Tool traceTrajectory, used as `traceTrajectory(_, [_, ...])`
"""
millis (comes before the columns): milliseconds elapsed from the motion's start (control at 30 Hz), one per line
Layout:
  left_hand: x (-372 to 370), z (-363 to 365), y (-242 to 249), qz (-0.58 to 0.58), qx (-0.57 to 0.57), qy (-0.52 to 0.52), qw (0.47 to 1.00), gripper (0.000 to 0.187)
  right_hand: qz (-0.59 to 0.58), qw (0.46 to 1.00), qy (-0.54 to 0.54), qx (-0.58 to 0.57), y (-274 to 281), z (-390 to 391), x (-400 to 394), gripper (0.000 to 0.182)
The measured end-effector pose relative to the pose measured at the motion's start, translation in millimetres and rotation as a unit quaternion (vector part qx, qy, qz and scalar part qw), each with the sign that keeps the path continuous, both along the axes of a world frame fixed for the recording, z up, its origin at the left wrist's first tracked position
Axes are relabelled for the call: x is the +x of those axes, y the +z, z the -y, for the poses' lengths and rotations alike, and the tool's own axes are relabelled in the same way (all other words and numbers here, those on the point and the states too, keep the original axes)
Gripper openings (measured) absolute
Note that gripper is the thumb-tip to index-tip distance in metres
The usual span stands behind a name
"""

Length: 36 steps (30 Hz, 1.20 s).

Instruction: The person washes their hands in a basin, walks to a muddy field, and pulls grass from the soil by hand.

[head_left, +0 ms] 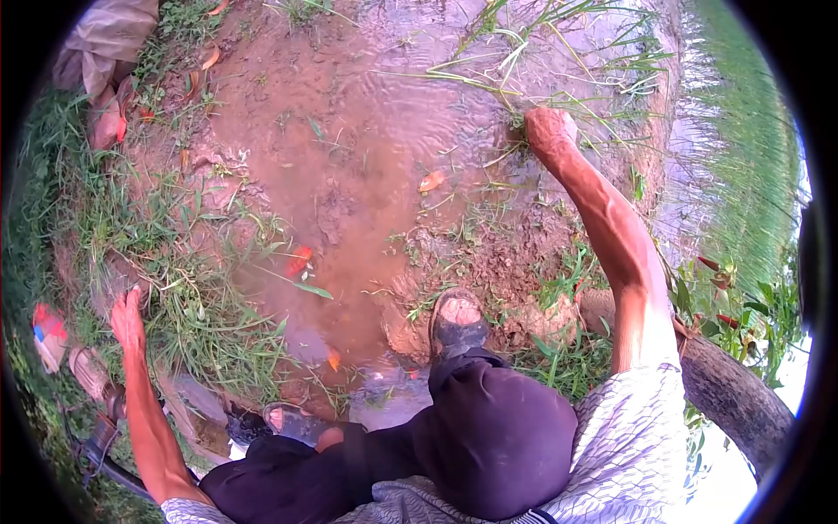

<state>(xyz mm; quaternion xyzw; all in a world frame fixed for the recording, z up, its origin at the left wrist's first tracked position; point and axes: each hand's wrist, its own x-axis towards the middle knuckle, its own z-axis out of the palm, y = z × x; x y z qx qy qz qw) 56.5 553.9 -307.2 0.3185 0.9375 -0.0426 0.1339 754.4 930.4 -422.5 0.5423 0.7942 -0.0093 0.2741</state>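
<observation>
My right hand is closed in a fist at the wet, muddy ground, at the base of a clump of long grass. Green blades fan out around the fist over shallow water. My left hand is far out to the left, its fingers stretched and a little apart, beside a patch of short grass. Nothing shows in it. Between the hands lies a muddy puddle with ripples near the right fist.
My sandalled foot stands on mud at the puddle's edge. A thick log or trunk lies at right, by leafy plants. Grassy water stretches beyond. A pale cloth or sack is at upper left; red leaves lie scattered.
</observation>
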Motion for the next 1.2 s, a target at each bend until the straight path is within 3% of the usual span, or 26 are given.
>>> traceTrajectory(267, [6,-4,3,0.011,-0.002,0.001,1.0,0.073,-0.023,0.998,-0.04,-0.043,2,-8,-14,0.023])
traceTrajectory(333, [9,-6,6,0.002,-0.009,-0.002,1.0,0.073,-0.034,0.996,-0.034,-0.072,29,4,-23,0.024])
traceTrajectory(433, [13,-8,5,-0.012,-0.017,0.002,1.0,0.073,-0.083,0.991,0.024,-0.103,32,24,-23,0.028])
traceTrajectory(500, [14,-11,7,-0.012,-0.018,0.007,1.0,0.073,-0.191,0.96,0.056,-0.197,48,47,-40,0.031])
traceTrajectory(567, [6,-11,6,0.013,-0.034,0.005,0.999,0.073,-0.214,0.928,0.052,-0.302,88,69,-81,0.032])
traceTrajectory(633, [4,-11,5,0.008,-0.033,-0.005,0.999,0.074,-0.246,0.914,0.129,-0.297,74,84,-100,0.031])
traceTrajectory(733, [8,-4,1,-0.038,-0.021,-0.026,0.999,0.075,-0.208,0.946,0.179,-0.172,28,74,-121,0.032])
traceTrajectory(833, [16,-7,5,-0.022,-0.018,-0.011,1.0,0.076,-0.102,0.969,0.118,-0.19,31,40,-129,0.027])
traceTrajectory(900, [11,-5,4,-0.022,-0.016,-0.006,1.0,0.078,-0.087,0.982,0.136,-0.102,13,24,-120,0.021])
traceTrajectory(933, [12,-5,3,-0.019,-0.019,-0.002,1.0,0.078,-0.16,0.968,0.192,0.009,9,21,-114,0.015])
traceTrajectory(1067, [12,-7,0,-0.02,-0.022,-0.003,1.0,0.077,-0.299,0.913,0.25,0.122,-3,-16,-118,0.017])
traceTrajectory(1167, [23,-14,9,-0.018,-0.02,0.006,1.0,0.076,-0.328,0.92,0.143,0.157,-11,-44,-135,0.017])
traceTrajectory(1200, [25,-15,9,-0.014,-0.022,0.011,1.0,0.076,-0.287,0.938,0.097,0.169,-11,-52,-141,0.018])
